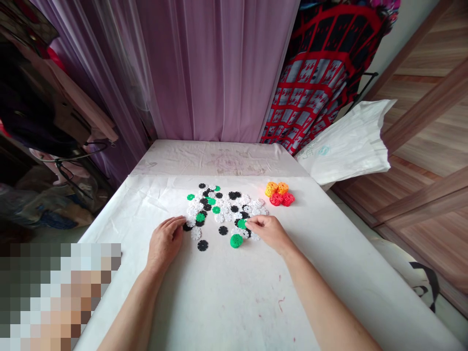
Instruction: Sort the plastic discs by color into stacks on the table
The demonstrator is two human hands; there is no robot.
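Note:
Loose notched plastic discs [223, 230] in white, black and green lie in a spread pile in the middle of the table. My right hand [270, 231] is at the pile's near right side, thumb and fingertips pinched on the edge of a green disc [242, 224]. Just in front of it stands a small stack of green discs [236, 241]. My left hand [166, 239] rests on the table at the pile's left edge, fingers extended and slightly curved, its fingertips beside a black disc [187, 227]. Nothing shows in the left hand, though its palm is hidden.
Stacks of orange discs [277, 188] and red discs [282, 199] stand right of the pile on the white-covered table [219, 302]. A white bag [347, 146] is at the table's far right edge. A purple curtain [215, 73] hangs behind, with clothes [54, 92] at left.

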